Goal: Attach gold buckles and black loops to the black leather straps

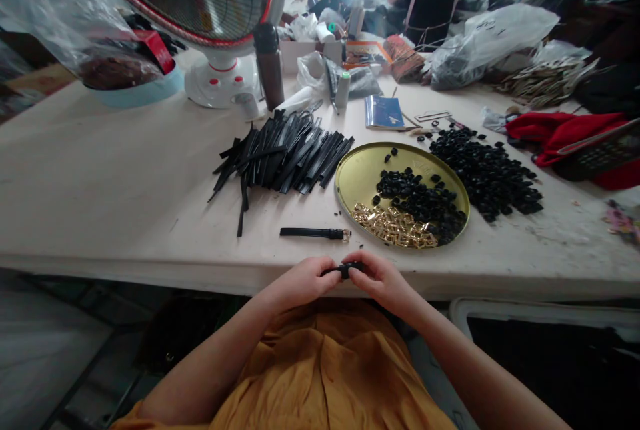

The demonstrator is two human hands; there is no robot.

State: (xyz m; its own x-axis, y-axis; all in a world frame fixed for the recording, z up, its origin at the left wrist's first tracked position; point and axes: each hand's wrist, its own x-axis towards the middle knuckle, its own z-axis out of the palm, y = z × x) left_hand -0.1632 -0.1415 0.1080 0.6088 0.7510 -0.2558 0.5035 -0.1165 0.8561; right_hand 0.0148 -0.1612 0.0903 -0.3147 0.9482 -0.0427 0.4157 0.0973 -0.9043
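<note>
My left hand and my right hand meet at the table's front edge, both pinched on a short black strap held between them. Just beyond them a finished black strap with a gold buckle lies flat on the table. A round gold tray to the right holds gold buckles and small black loops. A pile of black straps lies to the left of the tray.
A heap of black loops sits right of the tray. A white fan, a dark bottle, a blue booklet, plastic bags and red cloth crowd the back. A person in black works at the far side.
</note>
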